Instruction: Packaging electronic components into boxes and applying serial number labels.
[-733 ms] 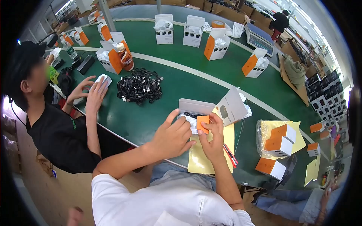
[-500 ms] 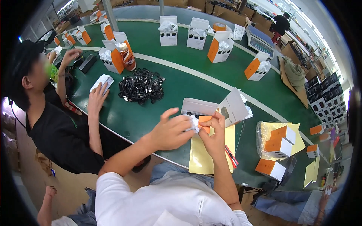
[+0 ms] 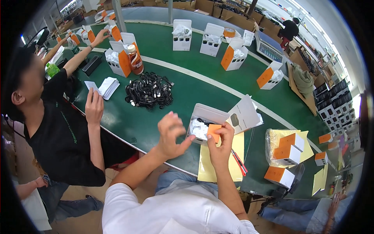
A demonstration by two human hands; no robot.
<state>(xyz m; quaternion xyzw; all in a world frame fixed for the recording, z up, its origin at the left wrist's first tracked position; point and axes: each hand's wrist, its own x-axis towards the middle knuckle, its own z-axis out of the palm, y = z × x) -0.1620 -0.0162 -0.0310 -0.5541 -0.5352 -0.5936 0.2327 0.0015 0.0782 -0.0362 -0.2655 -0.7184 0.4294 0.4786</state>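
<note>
My right hand point(image 3: 221, 143) pinches a small square orange panel point(image 3: 213, 133) at the near side of an open white box point(image 3: 198, 112). Whether that panel belongs to the box or is a loose piece, I cannot tell. Crumpled white wrapping point(image 3: 199, 129) and a bit of black cable lie inside the box. Its broad printed lid point(image 3: 244, 114) stands raised on the right. Left of the box hovers my left hand point(image 3: 170, 134), slightly blurred, fingers spread, holding nothing. Yellow sheets point(image 3: 212, 167) lie under my right wrist, with a red and black cutter point(image 3: 238, 162) beside it.
Beyond my left hand is a heap of black cables point(image 3: 149, 91). A co-worker point(image 3: 58, 128) at left touches white papers point(image 3: 108, 88). Open orange-and-white boxes point(image 3: 234, 54) line the far side, near a bottle point(image 3: 135, 60) and a scale point(image 3: 269, 46). More boxes point(image 3: 287, 155) stand right.
My left hand has come away from the wrapping, leftward, and its fingers have spread. My right hand still holds the orange panel. The co-worker reaches farther out and lifts a paper.
</note>
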